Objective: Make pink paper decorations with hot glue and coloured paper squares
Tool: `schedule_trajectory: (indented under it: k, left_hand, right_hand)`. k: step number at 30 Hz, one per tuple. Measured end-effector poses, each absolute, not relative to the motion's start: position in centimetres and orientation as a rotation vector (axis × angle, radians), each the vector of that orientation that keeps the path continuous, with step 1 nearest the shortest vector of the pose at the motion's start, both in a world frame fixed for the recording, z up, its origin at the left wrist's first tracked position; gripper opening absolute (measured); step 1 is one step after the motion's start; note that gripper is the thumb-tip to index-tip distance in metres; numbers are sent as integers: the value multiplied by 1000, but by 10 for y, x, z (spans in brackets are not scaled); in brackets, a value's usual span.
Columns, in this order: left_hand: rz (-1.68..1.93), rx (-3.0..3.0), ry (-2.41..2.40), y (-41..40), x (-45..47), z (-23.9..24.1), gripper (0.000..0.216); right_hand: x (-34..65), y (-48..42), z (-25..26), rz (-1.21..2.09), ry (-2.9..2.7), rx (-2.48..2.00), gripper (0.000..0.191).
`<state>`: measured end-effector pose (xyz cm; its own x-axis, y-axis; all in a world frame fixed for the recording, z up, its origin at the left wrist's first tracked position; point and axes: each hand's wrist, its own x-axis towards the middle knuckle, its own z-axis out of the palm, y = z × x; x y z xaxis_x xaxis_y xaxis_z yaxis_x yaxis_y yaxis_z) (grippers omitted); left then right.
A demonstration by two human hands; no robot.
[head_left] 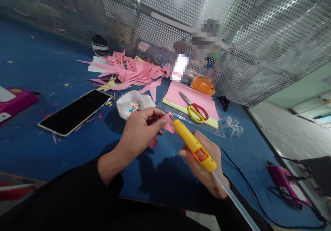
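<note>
My left hand (141,129) pinches a small folded piece of pink paper (170,124) between thumb and fingers. Wrapped round a yellow hot glue gun (190,138) is my right hand (207,155); the metal nozzle meets or nearly meets the pink paper. A clear glue stick (232,198) sticks out of the gun's back end. Just behind my left hand stands a white paper-lined bowl (126,103) holding small coloured bits (134,106). Scissors (193,108) with red and yellow handles lie on a stack of pink and yellow paper (207,103).
A pile of folded pink paper pieces (131,72) lies at the back. To the left are a phone (77,112) and a magenta box-like object (18,103). A black cable (245,181) runs along the right. A perforated metal screen (165,10) borders the blue table (31,65).
</note>
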<state>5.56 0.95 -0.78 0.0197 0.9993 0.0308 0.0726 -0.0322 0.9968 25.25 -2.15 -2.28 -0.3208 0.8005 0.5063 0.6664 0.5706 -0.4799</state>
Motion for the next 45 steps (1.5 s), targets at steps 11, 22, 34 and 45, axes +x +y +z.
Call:
schedule_trajectory:
  k: [11, 22, 34, 45]
  left_hand:
    - [1201, 1289, 1228, 8, 56, -8, 12]
    - [1203, 1304, 1236, 9, 56, -8, 14]
    - [1201, 1289, 1259, 8, 57, -6, 16]
    - [1188, 1279, 1262, 7, 56, -5, 16]
  right_hand:
    - [253, -23, -23, 226, -2082, -1192, 53]
    - [252, -21, -23, 206, -2087, -1174, 53]
    - [253, -22, -22, 234, -2077, -1185, 51]
    - [254, -22, -24, 236, -2082, -1193, 51]
